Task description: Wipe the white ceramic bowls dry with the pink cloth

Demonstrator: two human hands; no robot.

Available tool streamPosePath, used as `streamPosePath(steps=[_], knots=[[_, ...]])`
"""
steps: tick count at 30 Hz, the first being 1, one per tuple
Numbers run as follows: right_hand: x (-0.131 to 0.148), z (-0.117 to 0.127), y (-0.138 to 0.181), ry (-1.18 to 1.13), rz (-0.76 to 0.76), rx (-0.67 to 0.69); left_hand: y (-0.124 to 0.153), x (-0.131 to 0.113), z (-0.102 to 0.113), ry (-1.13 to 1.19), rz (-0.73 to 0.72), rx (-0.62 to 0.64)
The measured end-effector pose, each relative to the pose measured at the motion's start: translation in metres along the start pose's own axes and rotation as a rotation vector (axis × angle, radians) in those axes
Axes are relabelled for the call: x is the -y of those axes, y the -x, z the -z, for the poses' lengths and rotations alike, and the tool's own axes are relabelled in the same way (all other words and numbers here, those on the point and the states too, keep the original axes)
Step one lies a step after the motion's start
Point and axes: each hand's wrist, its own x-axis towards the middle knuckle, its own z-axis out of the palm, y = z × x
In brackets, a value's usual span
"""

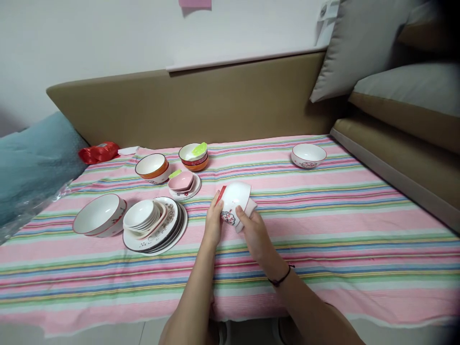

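Note:
A white bowl (237, 194) with a floral pattern on its outside is held tilted above the striped cloth, between both hands. My left hand (214, 221) grips its left side, beside a red strip (220, 194) whose nature I cannot make out. On the other side, my right hand (256, 235) is closed on a pale folded cloth (250, 207) pressed to the bowl, its thumb lying on the patterned side. The right fingers are partly hidden behind the cloth and bowl.
Left of my hands stand a stack of plates and small bowls (183, 225), a large bowl (108, 230), a pink dish (180, 181) on saucers, and stacked bowls (194, 165). One bowl (308, 155) sits at the back right. Cushions (413, 91) line the right side.

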Motion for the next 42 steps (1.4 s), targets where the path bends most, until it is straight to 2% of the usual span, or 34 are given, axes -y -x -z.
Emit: streamPosePath(steps=[3,5,7,9,12,17,20,22,25,29,31,33,35,39,42], knots=[[-0.008,0.006,-0.001,0.489,0.281,0.104,0.005,-0.01,-0.007,0.215,0.192,-0.01],[-0.018,0.006,0.0,0.81,0.455,0.219,0.007,-0.016,-0.008,0.318,0.294,-0.06],[-0.028,0.001,0.004,1.001,0.511,0.325,0.006,-0.019,-0.008,0.358,0.284,-0.159],[-0.037,-0.008,0.01,1.03,0.47,0.356,0.004,-0.019,-0.005,0.336,0.21,-0.235],[-0.039,-0.021,0.018,0.792,0.338,0.241,0.0,-0.013,0.001,0.192,0.128,-0.185],[-0.02,-0.018,0.012,0.089,-0.093,-0.033,-0.001,-0.005,0.006,-0.105,0.022,-0.083],[-0.006,-0.008,0.006,-0.168,-0.134,-0.121,0.001,-0.003,0.003,-0.165,-0.036,-0.068],[0.0,-0.002,0.003,-0.155,-0.108,-0.126,0.002,-0.003,0.0,-0.14,-0.041,-0.063],[0.002,0.007,0.0,0.116,0.019,-0.035,0.005,-0.006,-0.004,-0.01,0.088,-0.048],[-0.009,0.016,-0.004,0.748,0.438,0.242,0.006,-0.013,-0.007,0.227,0.34,-0.004],[-0.017,0.015,-0.003,1.04,0.589,0.41,0.006,-0.016,-0.007,0.324,0.363,-0.032],[-0.024,0.01,0.0,1.154,0.591,0.484,0.005,-0.016,-0.005,0.356,0.325,-0.079],[-0.027,0.003,0.005,0.984,0.448,0.451,0.003,-0.015,-0.003,0.308,0.254,-0.097],[-0.015,-0.006,0.011,0.217,0.001,0.264,0.0,-0.011,0.0,0.133,0.075,-0.075],[0.005,-0.005,0.008,-0.14,-0.1,0.132,0.001,-0.009,-0.002,0.088,0.021,-0.081]])
